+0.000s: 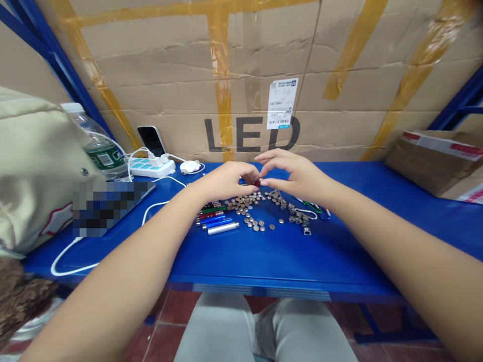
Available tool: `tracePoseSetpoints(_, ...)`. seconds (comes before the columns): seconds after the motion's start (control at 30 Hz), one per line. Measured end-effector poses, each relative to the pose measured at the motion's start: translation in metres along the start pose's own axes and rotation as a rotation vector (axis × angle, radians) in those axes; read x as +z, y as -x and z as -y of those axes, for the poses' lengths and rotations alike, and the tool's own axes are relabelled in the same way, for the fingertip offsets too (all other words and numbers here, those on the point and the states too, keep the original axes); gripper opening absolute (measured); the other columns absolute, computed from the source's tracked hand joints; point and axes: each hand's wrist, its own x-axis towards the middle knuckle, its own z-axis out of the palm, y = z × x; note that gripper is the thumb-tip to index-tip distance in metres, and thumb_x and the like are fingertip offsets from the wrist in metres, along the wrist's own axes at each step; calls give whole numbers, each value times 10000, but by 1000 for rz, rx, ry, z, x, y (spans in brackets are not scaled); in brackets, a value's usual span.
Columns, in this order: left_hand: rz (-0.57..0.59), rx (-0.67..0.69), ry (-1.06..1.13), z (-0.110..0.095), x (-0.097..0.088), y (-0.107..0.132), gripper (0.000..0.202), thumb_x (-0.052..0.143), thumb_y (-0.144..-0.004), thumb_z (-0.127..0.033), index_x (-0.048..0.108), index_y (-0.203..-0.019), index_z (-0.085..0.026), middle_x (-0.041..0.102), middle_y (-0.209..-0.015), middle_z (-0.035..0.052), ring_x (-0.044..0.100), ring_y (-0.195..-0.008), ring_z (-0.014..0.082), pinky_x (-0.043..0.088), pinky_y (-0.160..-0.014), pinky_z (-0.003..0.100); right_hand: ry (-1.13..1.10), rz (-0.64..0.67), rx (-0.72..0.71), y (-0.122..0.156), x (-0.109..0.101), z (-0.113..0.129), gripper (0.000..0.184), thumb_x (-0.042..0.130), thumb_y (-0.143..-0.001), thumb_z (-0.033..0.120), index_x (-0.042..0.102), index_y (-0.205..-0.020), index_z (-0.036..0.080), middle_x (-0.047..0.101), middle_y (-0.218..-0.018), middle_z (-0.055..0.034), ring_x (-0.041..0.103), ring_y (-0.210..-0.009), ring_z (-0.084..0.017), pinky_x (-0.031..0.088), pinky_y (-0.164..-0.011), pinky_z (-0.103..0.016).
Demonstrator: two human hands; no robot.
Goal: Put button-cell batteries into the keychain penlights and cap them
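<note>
My left hand (pixel 232 180) is closed around a small dark red metal tube (pixel 257 182), mostly hidden by the fingers. Against the tube's end, my right hand (pixel 292 173) brings thumb and index fingertip close together; whatever they pinch is too small to make out. Below the hands lie many silver button cells (pixel 245 206) in a loose spread. Slim metal tubes in silver, blue, red and green, among them a silver tube (pixel 223 229), lie in a row under my left wrist. A heap of small metal clip parts (pixel 300 217) and some carabiners (pixel 312 206) sit under my right hand.
On the left stand a beige bag (pixel 41 166), a water bottle (pixel 103 151), a white power strip (pixel 151 167) with cables, a phone (pixel 151 140) and a blurred flat device (pixel 113 208). A large cardboard carton (pixel 169 75) backs the blue table (pixel 249 261). A box (pixel 433 163) sits right.
</note>
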Motion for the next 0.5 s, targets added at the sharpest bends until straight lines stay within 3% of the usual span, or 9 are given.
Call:
tracePoseSetpoints(0.17, -11, -3, -26, 0, 0, 0, 149, 610, -831, -263, 672, -934, -177, 729, -925, 40, 652, -850, 164, 474, -767, 288, -5, 11, 15, -2, -1, 2, 158, 661, -817, 353, 675, -927, 240, 637, -1252, -65, 575, -1191, -241, 418, -1041, -450)
tracePoseSetpoints(0.3, -21, 5, -51, 5, 0, -1, 181, 611, -834, -249, 679, -986, -178, 731, -982, 44, 656, -913, 172, 474, -838, 305, 19, 27, 146, 0, -6, -4, 308, 650, -808, 384, 637, -1073, 228, 653, -1231, -85, 590, -1161, -256, 456, -1002, -450)
tracePoseSetpoints(0.5, 2, 0, -144, 9, -1, -1, 176, 592, -843, -220, 677, -989, -169, 716, -1032, 57, 642, -956, 176, 472, -865, 305, 207, 411, 223, 6, -8, -21, 127, 641, -785, 324, 708, -821, 222, 581, -1318, -108, 529, -1239, -306, 447, -1006, -456)
